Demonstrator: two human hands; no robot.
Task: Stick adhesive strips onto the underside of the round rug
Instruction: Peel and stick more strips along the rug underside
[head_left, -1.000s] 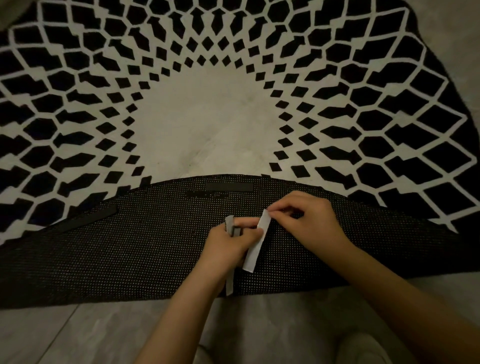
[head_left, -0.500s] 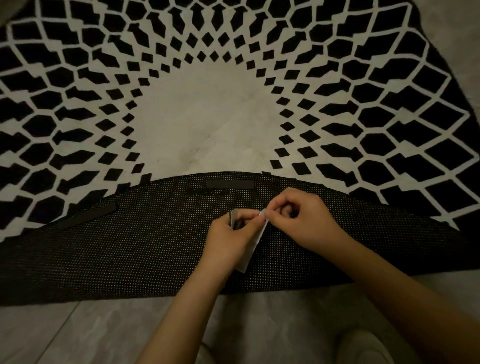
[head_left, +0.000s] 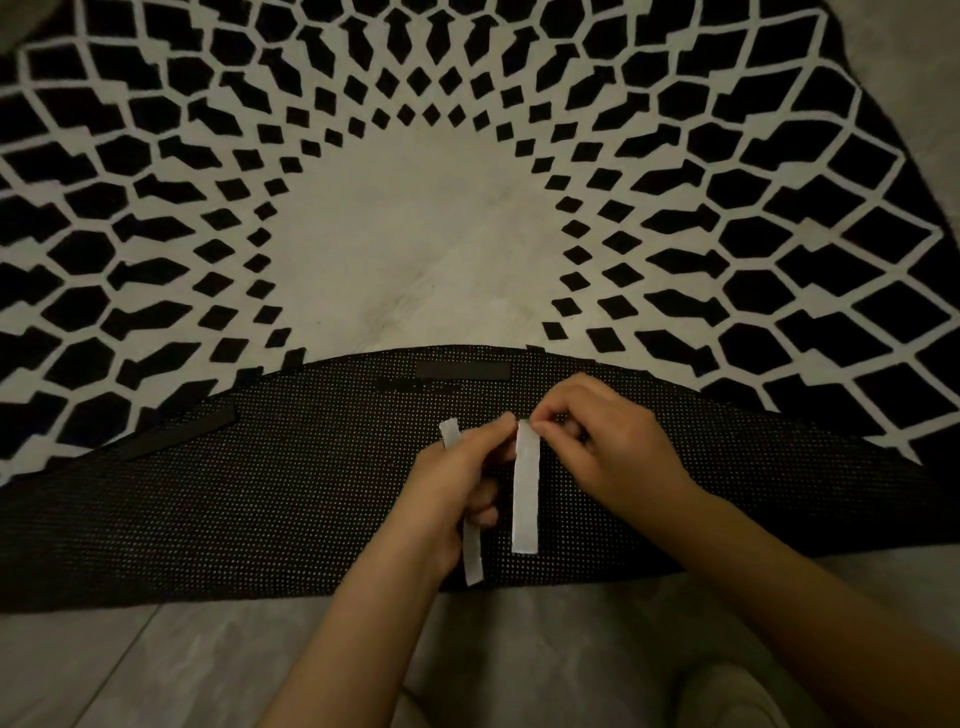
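Over the rug's folded-up underside (head_left: 260, 509), my right hand (head_left: 602, 441) pinches a white strip's (head_left: 524, 493) top end; my left hand (head_left: 452, 483) grips another strip (head_left: 471, 558).

Round woven rug (head_left: 467, 234): top face carries a black-and-cream geometric pattern, black lozenges ringing a plain cream centre and growing larger toward the rim. Folded-over underside (head_left: 260, 493), at 6 o'clock: black mesh backing with a regular grid of fine pale dots. Two matte black adhesive strips on it, one (head_left: 463, 370) at 12 o'clock of the fold, one (head_left: 179, 433) at 9 o'clock. Two white paper strips, one longer (head_left: 525, 493), one narrower (head_left: 471, 556). Floor (head_left: 156, 670): grey, with a thin dark seam.
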